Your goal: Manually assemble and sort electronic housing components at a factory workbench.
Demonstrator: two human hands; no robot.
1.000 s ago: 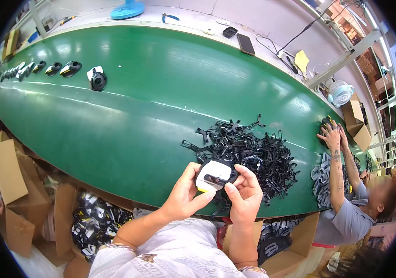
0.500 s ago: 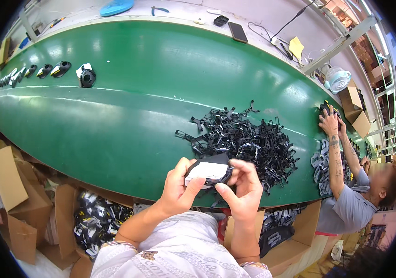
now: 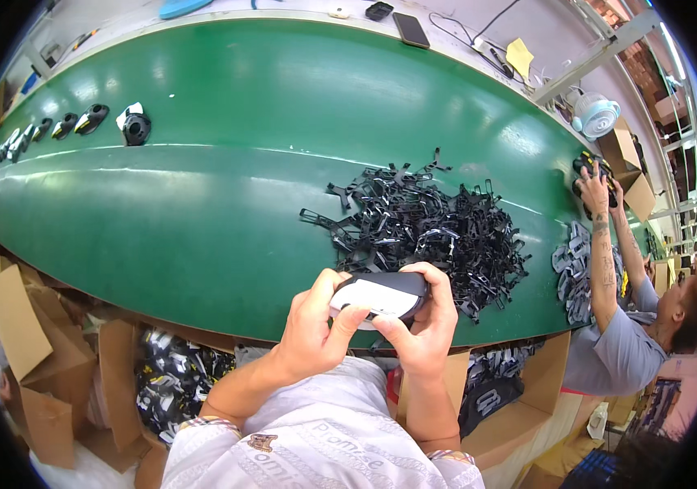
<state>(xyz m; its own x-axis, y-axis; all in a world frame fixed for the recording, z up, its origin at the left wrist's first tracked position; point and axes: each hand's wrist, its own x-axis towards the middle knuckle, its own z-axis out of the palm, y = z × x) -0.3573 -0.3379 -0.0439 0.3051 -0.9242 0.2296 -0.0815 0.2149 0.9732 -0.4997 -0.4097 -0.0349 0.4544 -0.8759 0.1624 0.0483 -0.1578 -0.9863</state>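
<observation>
A rounded black and white plastic shell [image 3: 379, 297] is held between my two hands, just over the near edge of the green work surface [image 3: 202, 244]. My left hand [image 3: 314, 326] grips its left end, thumb on the white face. Around its right end my right hand [image 3: 428, 330] is closed, with the thumb at the lower edge. The shell's underside is hidden. Just beyond my hands lies a heap of small black plastic frames [image 3: 430, 228], some with forked ends.
Similar shells [image 3: 135, 126] stand in a row at far left. Open cartons with parts flank me, one on the left [image 3: 120, 383] and one on the right [image 3: 544, 375]. A co-worker [image 3: 621, 342] at right handles a black and yellow piece. A phone [image 3: 411, 30] and fan [image 3: 594, 116] sit along the far side.
My right hand has wrapped further around the shell's right end, its fingers now over the top. The shell has turned slightly. The co-worker's hands and piece have shifted slightly.
</observation>
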